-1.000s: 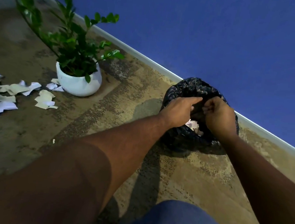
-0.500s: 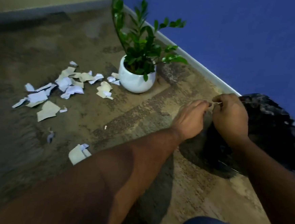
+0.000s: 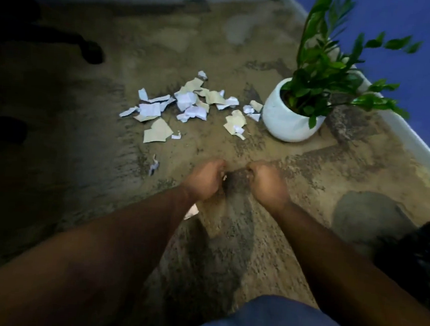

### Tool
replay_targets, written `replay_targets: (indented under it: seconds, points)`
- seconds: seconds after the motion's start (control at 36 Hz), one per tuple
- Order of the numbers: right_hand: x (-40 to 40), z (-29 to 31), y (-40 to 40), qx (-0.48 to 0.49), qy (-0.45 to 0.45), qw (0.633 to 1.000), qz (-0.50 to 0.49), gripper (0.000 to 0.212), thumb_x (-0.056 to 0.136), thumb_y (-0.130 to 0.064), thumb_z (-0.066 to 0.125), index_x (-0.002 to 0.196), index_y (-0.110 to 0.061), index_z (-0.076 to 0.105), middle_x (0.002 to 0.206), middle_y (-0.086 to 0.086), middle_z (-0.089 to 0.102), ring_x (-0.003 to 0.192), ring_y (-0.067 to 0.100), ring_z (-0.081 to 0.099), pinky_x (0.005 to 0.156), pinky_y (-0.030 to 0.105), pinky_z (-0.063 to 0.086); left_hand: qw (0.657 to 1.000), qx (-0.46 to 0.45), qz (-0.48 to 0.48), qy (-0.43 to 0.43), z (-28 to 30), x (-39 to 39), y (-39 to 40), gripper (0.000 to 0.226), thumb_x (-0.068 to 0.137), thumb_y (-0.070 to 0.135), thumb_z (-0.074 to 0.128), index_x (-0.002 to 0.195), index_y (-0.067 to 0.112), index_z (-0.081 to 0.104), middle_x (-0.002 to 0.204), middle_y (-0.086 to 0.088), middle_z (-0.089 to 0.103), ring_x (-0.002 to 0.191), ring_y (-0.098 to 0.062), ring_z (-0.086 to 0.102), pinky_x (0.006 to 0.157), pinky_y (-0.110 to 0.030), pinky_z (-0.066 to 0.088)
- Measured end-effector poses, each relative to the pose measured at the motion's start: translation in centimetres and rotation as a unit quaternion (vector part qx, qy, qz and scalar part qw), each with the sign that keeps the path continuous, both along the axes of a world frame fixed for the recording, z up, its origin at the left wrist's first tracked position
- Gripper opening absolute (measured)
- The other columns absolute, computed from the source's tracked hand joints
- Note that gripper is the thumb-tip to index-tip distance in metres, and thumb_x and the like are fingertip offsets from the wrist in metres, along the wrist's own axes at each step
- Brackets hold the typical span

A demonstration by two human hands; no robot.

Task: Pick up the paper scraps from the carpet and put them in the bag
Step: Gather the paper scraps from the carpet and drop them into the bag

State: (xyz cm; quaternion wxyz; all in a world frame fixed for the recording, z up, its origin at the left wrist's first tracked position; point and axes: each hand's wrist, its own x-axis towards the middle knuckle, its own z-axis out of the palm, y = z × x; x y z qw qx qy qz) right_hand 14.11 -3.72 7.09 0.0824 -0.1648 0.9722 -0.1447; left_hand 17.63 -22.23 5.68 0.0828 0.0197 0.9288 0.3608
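Note:
Several white and beige paper scraps [image 3: 187,106] lie scattered on the brown carpet [image 3: 298,174], left of a plant pot. A larger beige scrap [image 3: 157,132] sits nearer me, and one small scrap [image 3: 154,167] lies alone. Another white scrap [image 3: 192,211] peeks out beside my left wrist. The black bag [image 3: 417,258] is at the right edge, partly cut off. My left hand [image 3: 203,181] and my right hand [image 3: 268,186] hover side by side over bare carpet, fingers curled under. Nothing shows in either hand.
A white pot [image 3: 286,122] with a green leafy plant [image 3: 324,68] stands by the white baseboard [image 3: 416,145] and blue wall. A dark chair base with a caster [image 3: 91,52] is at the far left. My blue-clad knee [image 3: 273,324] is at the bottom.
Both hands have left the bag's mouth and swung left over the carpet. The view turned left with them, bringing the scrap pile to the middle and the bag to the right edge.

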Motion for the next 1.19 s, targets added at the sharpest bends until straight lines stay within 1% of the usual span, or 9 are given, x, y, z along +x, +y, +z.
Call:
replay_targets:
  seconds: [0.19,0.33,0.39,0.5,0.64,0.83,0.97,1.11,1.19]
  points:
    - [-1.0,-3.1,-4.6,0.007,-0.063,0.998,0.021,0.025,0.083,-0.006,0.052,0.099,-0.013,0.071,0.103,0.013,0.069,0.096,0.033,0.066,0.082,0.033,0.054,0.994,-0.058,-0.034,-0.087,-2.5,2.6,-5.8,0.028,0.084,0.022,0.072,0.109,0.012,0.069,0.113,-0.008,0.068,0.109,-0.026,0.063,0.09,-0.027,0.044]
    - [-1.6,-5.3,-6.0,0.016,-0.062,0.998,-0.002,0.028,0.084,-0.006,0.053,0.105,-0.015,0.068,0.1,0.012,0.069,0.092,0.032,0.066,0.076,0.031,0.055,0.981,-0.132,-0.072,-0.124,-4.5,4.1,-6.4,0.079,0.064,0.057,0.08,0.134,0.028,0.054,0.137,0.001,0.049,0.126,-0.022,0.045,0.106,-0.038,0.041]
    - [-1.6,-6.0,-6.4,0.018,-0.049,0.998,-0.019,0.027,0.086,-0.006,0.055,0.108,-0.015,0.068,0.105,0.012,0.066,0.094,0.032,0.065,0.078,0.032,0.054,0.972,-0.181,-0.093,-0.114,-5.3,4.5,-6.2,0.086,0.064,0.061,0.077,0.139,0.031,0.048,0.143,0.001,0.04,0.13,-0.025,0.038,0.106,-0.039,0.04]
    - [-1.4,-6.9,-6.8,0.029,-0.01,0.999,-0.022,0.02,0.087,-0.003,0.058,0.102,-0.01,0.068,0.102,0.01,0.062,0.092,0.028,0.06,0.073,0.026,0.046,0.969,-0.211,-0.097,-0.087,-6.3,4.8,-6.1,0.068,0.078,0.043,0.069,0.14,0.03,0.045,0.144,-0.002,0.032,0.129,-0.026,0.032,0.101,-0.046,0.046]
    - [-1.2,-7.4,-6.5,0.034,0.014,0.999,-0.006,0.021,0.086,0.003,0.058,0.098,-0.01,0.069,0.099,0.008,0.06,0.091,0.025,0.058,0.069,0.022,0.032,0.976,-0.184,-0.093,-0.068,-6.4,4.2,-6.1,0.06,0.08,0.029,0.073,0.136,0.027,0.05,0.139,0.001,0.038,0.126,-0.023,0.036,0.101,-0.037,0.045]
    - [-1.1,-7.7,-6.3,0.023,0.036,0.999,0.02,0.033,0.085,0.01,0.052,0.11,-0.007,0.065,0.104,0.011,0.063,0.093,0.024,0.057,0.078,0.029,0.046,0.977,-0.176,-0.093,-0.072,-6.1,3.6,-5.9,0.041,0.082,0.024,0.072,0.12,0.018,0.06,0.123,-0.001,0.048,0.115,-0.024,0.046,0.097,-0.035,0.044]
    - [-1.1,-7.9,-6.4,0.033,0.033,0.998,0.051,0.054,0.08,0.015,0.052,0.132,-0.002,0.05,0.116,0.016,0.058,0.11,0.029,0.053,0.095,0.033,0.047,0.977,-0.16,-0.093,-0.108,-5.2,3.5,-5.7,0.021,0.085,0.021,0.069,0.105,0.02,0.064,0.12,-0.002,0.055,0.114,-0.021,0.051,0.099,-0.036,0.046]
    - [-1.2,-7.4,-6.1,-0.033,-0.063,0.997,-0.027,0.034,0.079,0.016,0.053,0.102,-0.008,0.059,0.102,0.009,0.061,0.096,0.023,0.06,0.077,0.027,0.051,0.982,-0.129,-0.024,-0.138,-4.2,3.0,-5.4,0.019,0.089,0.016,0.069,0.108,0.018,0.065,0.119,-0.001,0.06,0.105,-0.018,0.058,0.089,-0.027,0.046]
    - [-1.0,-7.0,-5.1,-0.101,-0.094,0.988,-0.073,0.037,0.079,0.017,0.051,0.103,-0.01,0.06,0.111,0.007,0.064,0.096,0.02,0.062,0.078,0.031,0.055,0.985,-0.111,-0.001,-0.133,-3.2,2.3,-5.0,0.021,0.091,0.015,0.067,0.112,0.013,0.063,0.118,-0.003,0.06,0.102,-0.016,0.057,0.086,-0.027,0.045]
